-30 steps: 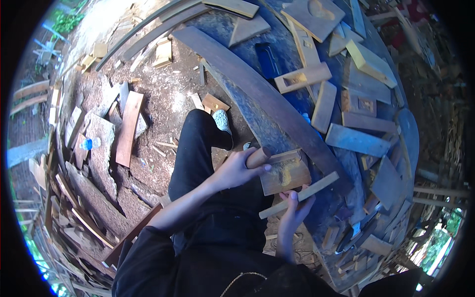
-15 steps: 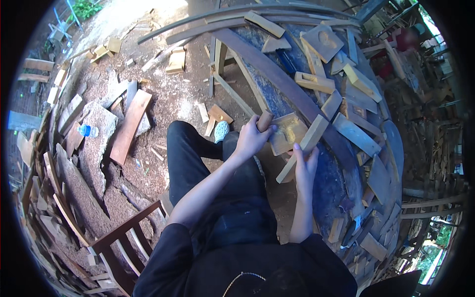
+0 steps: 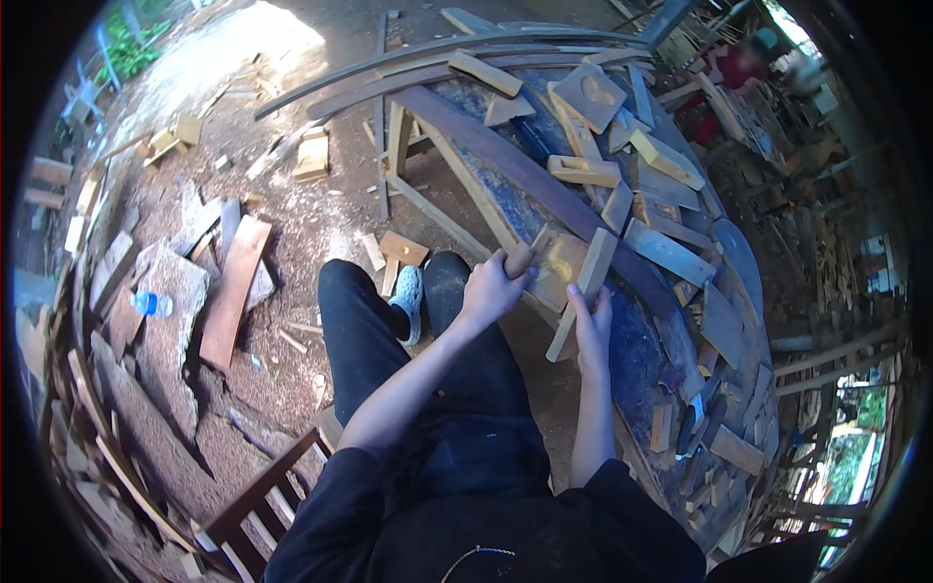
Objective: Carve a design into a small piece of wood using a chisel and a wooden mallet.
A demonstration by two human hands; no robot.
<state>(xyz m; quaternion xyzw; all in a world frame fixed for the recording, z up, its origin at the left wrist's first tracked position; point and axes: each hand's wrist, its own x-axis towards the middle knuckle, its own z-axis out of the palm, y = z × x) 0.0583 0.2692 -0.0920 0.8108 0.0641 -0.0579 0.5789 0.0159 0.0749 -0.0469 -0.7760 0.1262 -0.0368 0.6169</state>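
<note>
My left hand (image 3: 492,292) is closed around a short brown piece of wood (image 3: 519,259), whose rounded end sticks out past the fingers. What the rest of that piece looks like is hidden by the hand. My right hand (image 3: 593,328) grips a long pale wooden bar (image 3: 601,255), thumb on its near face, the bar slanting up and away to the right. Between the two hands lies a squarish wooden block (image 3: 556,267) with a yellowish hollow in its face. It rests at the bench's near edge, partly covered by the bar.
A dark-topped bench (image 3: 637,394) on my right carries several offcuts, a long dark board (image 3: 525,160) and a black-handled tool (image 3: 690,426). Left on the ground are a reddish plank (image 3: 235,291), a water bottle (image 3: 152,303) and a slatted wooden chair (image 3: 258,500). Another person (image 3: 743,63) is far right.
The whole view has shifted, so the bench and ground pieces appear farther left. Both hands keep their grips on the brown piece and the bar, close to the same block.
</note>
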